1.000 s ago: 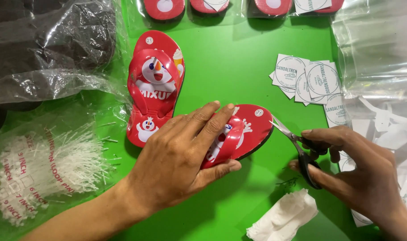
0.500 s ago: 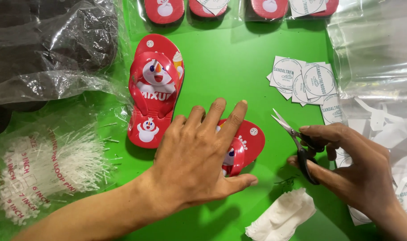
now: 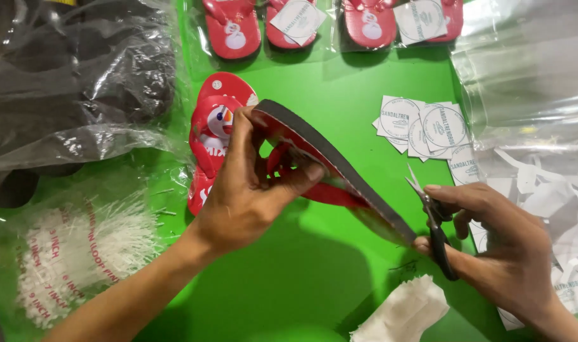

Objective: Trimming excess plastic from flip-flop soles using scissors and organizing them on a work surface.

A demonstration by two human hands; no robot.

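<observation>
Red flip-flop (image 3: 327,166) gripped in left hand (image 3: 251,190), right hand (image 3: 498,244) clasping scissors (image 3: 433,221), bagged white fasteners (image 3: 80,253)

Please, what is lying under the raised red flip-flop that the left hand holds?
Under the raised flip-flop, the second red flip-flop lies on the green table. Only its top end shows; the left hand covers its lower part.

We cannot see the printed face of the tilted red sandal (image 3: 339,168); only its dark sole edge shows, and our left hand (image 3: 251,183) covers its strap. That hand also hides the middle of the flat sandal (image 3: 216,111) behind it. Our right hand (image 3: 491,244) conceals the handles of the scissors (image 3: 431,218). The top edge cuts off the bagged sandals (image 3: 235,25), and the dark bundle (image 3: 80,76) under plastic stays indistinct.
</observation>
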